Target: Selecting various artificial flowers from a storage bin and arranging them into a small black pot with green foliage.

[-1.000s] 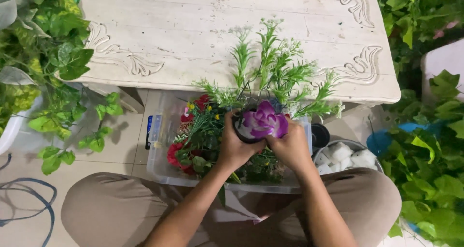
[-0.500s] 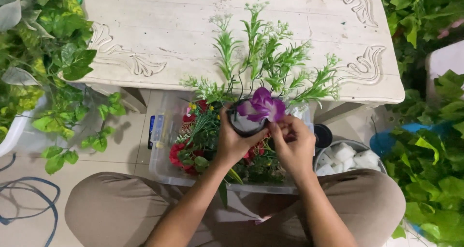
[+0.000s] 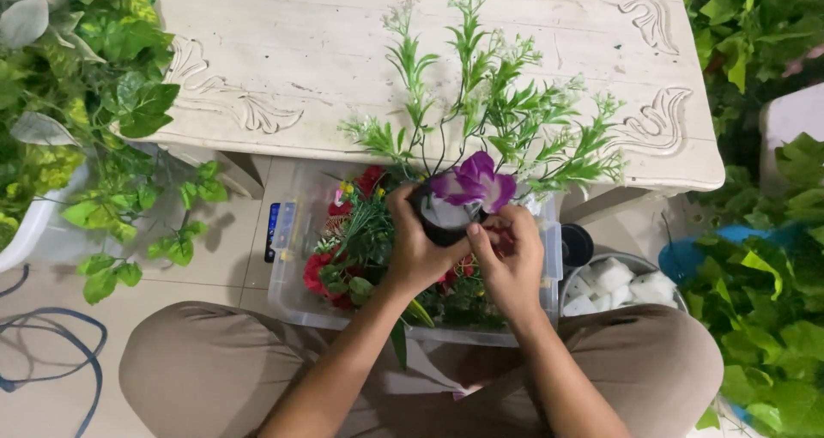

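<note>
The left hand point(image 3: 418, 247) is wrapped around the side of a small dark pot point(image 3: 445, 218), fingers pressed against it, while the right hand point(image 3: 513, 262) pinches at the pot's rim just under a purple flower point(image 3: 474, 182) set in it among tall green sprigs point(image 3: 481, 112). The pot is held above a clear plastic bin point(image 3: 292, 258) filled with red flowers point(image 3: 319, 271) and greenery. Beyond the bin stands a white carved table point(image 3: 283, 69); right of it sits a bowl of white foam blocks point(image 3: 614, 279), and leafy vines point(image 3: 94, 138) hang to its left.
</note>
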